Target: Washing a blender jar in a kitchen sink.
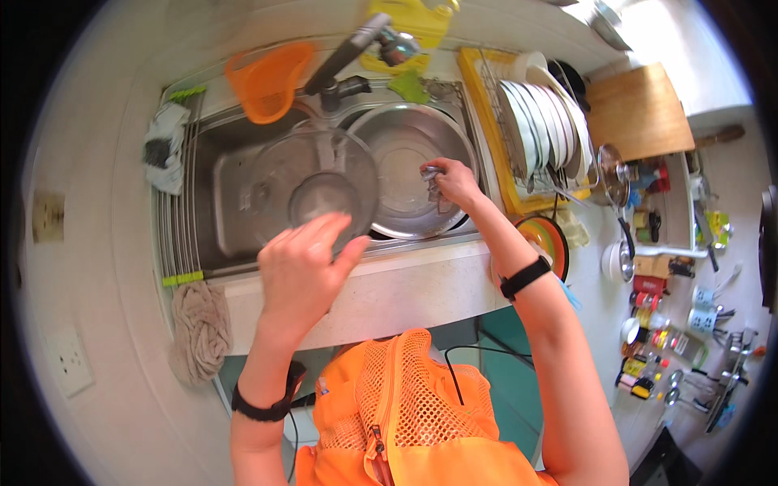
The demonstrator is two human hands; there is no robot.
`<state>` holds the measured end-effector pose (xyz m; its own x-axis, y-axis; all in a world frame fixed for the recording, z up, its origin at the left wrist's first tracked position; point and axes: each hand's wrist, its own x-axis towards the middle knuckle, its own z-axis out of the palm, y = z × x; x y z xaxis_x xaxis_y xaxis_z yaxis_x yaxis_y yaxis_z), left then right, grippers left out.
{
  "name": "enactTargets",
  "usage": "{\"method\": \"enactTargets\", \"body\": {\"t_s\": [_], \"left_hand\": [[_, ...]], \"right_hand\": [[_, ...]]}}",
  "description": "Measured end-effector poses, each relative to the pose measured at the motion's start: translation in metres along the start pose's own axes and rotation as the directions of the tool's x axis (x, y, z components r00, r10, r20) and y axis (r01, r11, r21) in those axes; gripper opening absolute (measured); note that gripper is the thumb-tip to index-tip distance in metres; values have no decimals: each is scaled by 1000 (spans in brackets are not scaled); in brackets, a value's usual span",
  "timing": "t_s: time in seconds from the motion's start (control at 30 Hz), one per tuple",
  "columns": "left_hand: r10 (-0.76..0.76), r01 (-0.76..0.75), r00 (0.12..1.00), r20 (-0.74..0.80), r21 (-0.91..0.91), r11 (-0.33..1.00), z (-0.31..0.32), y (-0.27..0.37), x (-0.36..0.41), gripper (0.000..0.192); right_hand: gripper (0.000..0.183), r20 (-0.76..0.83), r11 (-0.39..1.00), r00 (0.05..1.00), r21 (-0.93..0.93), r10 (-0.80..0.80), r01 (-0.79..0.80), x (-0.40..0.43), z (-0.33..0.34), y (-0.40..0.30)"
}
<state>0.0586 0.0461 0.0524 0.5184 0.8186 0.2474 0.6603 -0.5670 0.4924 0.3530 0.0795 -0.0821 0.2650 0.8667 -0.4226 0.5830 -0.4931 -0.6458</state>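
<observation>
A large see-through round vessel or lid (pixel 273 158) shows over the left sink and its divider, with a smaller round part (pixel 325 193) at its lower side. My left hand (pixel 304 267) is at this smaller part, fingers across its near edge and thumb spread apart. Blur hides whether the fingers grip it. Inside the wide stainless steel basin (pixel 364 130) in the right sink, my right hand (pixel 453 181) pinches a crumpled silvery piece (pixel 433 182), perhaps a scrubber. Shallow, clear-looking liquid seems to cover the basin's bottom.
A grey faucet (pixel 346 58) reaches over the sink's back edge. Beside it hangs an orange plastic scoop (pixel 267 79); a yellow jug (pixel 419 24) stands behind. White plates (pixel 535 121) fill a rack at right. A roll-up metal rack (pixel 188 225) spans the sink's left end.
</observation>
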Motion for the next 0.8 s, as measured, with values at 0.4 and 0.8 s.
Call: {"method": "enactTargets", "body": {"t_s": [0.4, 0.8], "left_hand": [[-60, 61, 992, 107, -7, 998, -6, 19, 9, 25], [-31, 28, 994, 102, 23, 999, -5, 18, 13, 27]], "right_hand": [[31, -222, 787, 901, 438, -373, 434, 47, -32, -64], [56, -21, 659, 781, 523, -624, 541, 57, -84, -126]]}}
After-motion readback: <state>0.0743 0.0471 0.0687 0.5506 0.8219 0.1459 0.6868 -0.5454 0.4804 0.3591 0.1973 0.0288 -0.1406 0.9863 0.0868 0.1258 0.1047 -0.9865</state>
